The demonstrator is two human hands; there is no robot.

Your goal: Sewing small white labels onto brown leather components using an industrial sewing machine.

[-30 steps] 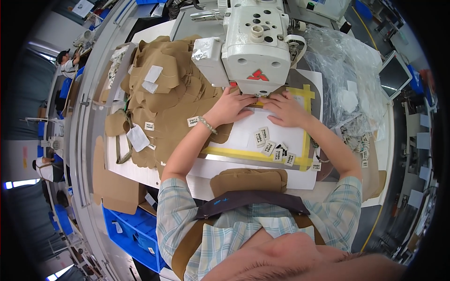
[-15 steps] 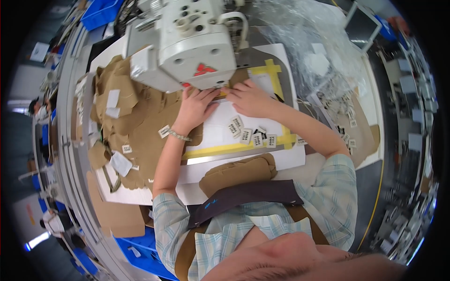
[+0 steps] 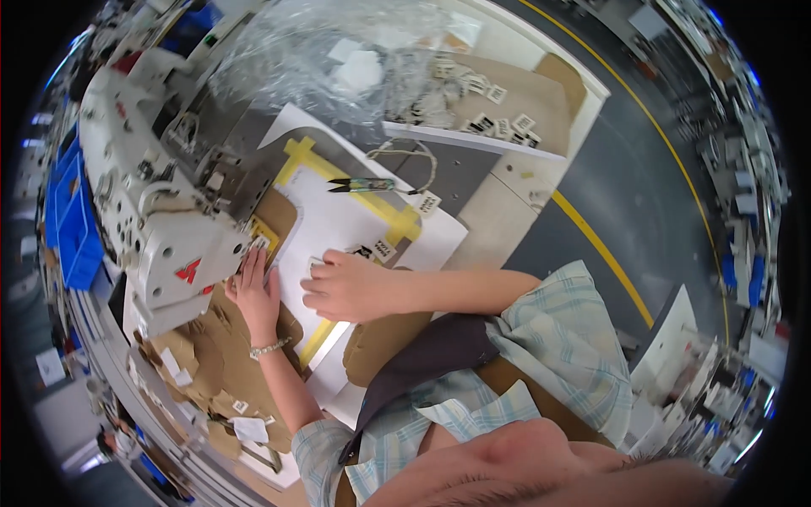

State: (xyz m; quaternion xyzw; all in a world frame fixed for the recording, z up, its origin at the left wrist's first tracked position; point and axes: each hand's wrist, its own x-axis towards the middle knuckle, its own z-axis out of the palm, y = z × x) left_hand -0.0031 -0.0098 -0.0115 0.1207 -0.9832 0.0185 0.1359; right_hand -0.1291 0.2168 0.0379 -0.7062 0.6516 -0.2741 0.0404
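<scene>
Our right hand has moved away from the sewing machine head, where it lay beside the left half a second ago, and our whole view has swung round so that the machine stands at left. We see the brown fabric panel lying at the head, with a small yellow plate over it. Our left hand reaches there with fingers extended, unclenched, tips next to the plate. Our right hand is half curled above white sheeting edged with yellow tape, near loose white labels; we cannot tell whether it pinches one. Beyond it we have corded thread snips, while a heap of brown fabric pieces spreads left of us and clear plastic film lies past the sheeting.
</scene>
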